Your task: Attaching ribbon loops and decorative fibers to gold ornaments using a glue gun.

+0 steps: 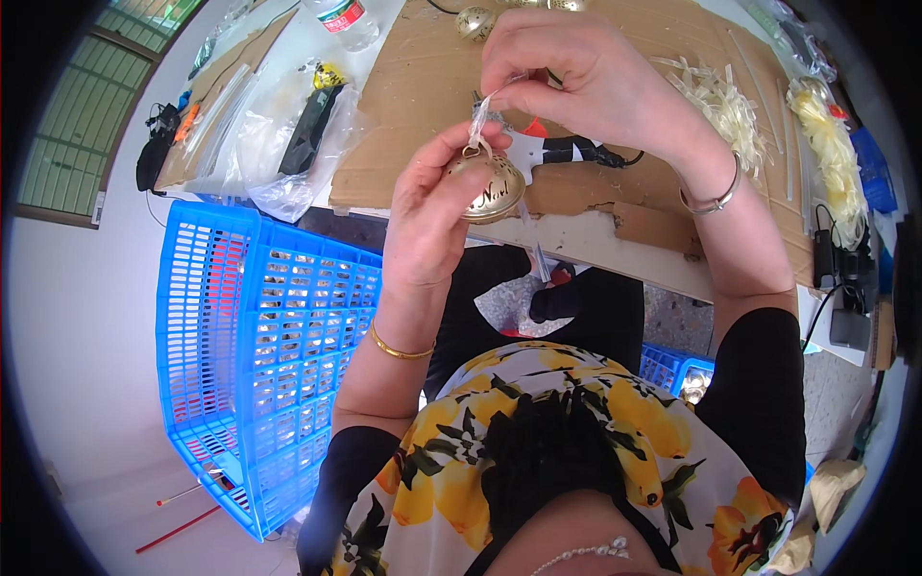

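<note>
A round gold bell ornament (501, 195) with dark lettering sits in my left hand (427, 211), fingers and thumb closed around it just above the table's near edge. From the loop on its top rises a pale sheer ribbon (478, 120). Higher up and to the right, my right hand (600, 82) pinches the ribbon's upper part between thumb and fingertips. Behind the bell lies what looks like a glue gun (538, 154), pale with black tape and a red trigger; my hands partly hide it. More gold bells (475, 22) rest at the far edge of view.
Cardboard (384, 144) covers the tabletop. Cut ribbons (715, 106) lie in a pile at right, near a pale yellow bundle (826, 163). A bottle (351, 24) and plastic bags (264, 154) are at left. A tall blue crate (252, 384) stands left; another blue crate (661, 368) is lower right.
</note>
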